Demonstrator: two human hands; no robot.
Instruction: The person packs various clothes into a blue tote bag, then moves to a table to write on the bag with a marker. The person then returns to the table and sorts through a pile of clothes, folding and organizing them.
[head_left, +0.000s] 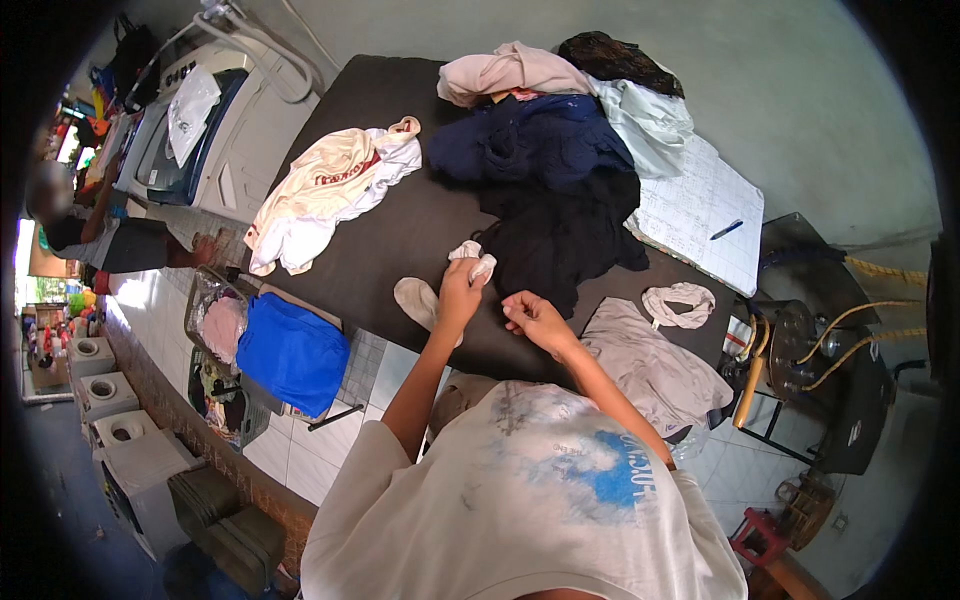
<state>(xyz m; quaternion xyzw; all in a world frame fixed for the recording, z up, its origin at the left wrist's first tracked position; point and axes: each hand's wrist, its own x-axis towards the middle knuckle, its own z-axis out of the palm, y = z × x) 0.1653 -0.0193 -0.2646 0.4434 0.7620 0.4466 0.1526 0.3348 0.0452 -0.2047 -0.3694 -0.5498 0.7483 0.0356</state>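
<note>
My left hand (459, 289) is closed on a small white cloth (472, 257), probably a sock, over the dark padded table (442, 217). A pale sock (418, 301) lies flat beside that wrist, partly hidden by the forearm. My right hand (529, 319) is a little to the right, its fingers curled near the thumb; nothing can be made out between them. Black clothes (566, 232) lie just beyond it, with a navy garment (532, 142) behind them. Right of my right forearm are a folded grey garment (645, 367) and a ring-shaped pale cloth band (679, 304).
A cream shirt (322, 187) lies at the table's left. An open notebook (697, 210) with a pen (726, 229) is at the back right. A blue cloth bag (289, 352) and baskets stand left below the table. A person (112, 240) is near the washing machine (202, 127).
</note>
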